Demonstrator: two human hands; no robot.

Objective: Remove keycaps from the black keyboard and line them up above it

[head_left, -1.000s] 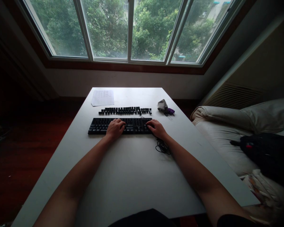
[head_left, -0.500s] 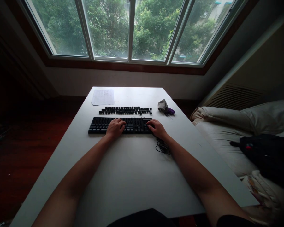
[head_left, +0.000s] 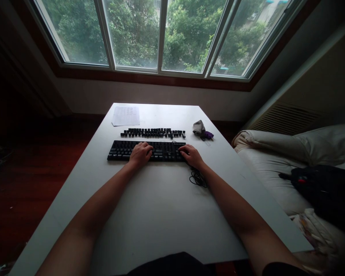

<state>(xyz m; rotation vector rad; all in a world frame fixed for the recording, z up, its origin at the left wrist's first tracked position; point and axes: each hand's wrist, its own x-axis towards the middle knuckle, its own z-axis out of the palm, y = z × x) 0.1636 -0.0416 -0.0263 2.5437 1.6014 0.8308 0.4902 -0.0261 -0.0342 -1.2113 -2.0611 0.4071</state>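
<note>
Keyboard (head_left: 162,151) — partly hidden | left fingers (head_left: 144,145), right fingers (head_left: 185,147) — bent, can't tell if gripping

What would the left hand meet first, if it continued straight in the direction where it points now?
Beyond the black keyboard beneath it, the left hand would probably meet the loose keycaps first, though its height is hard to judge.

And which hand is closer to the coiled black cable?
The right hand; the cable lies near its wrist, while the left hand is farther away.
</note>
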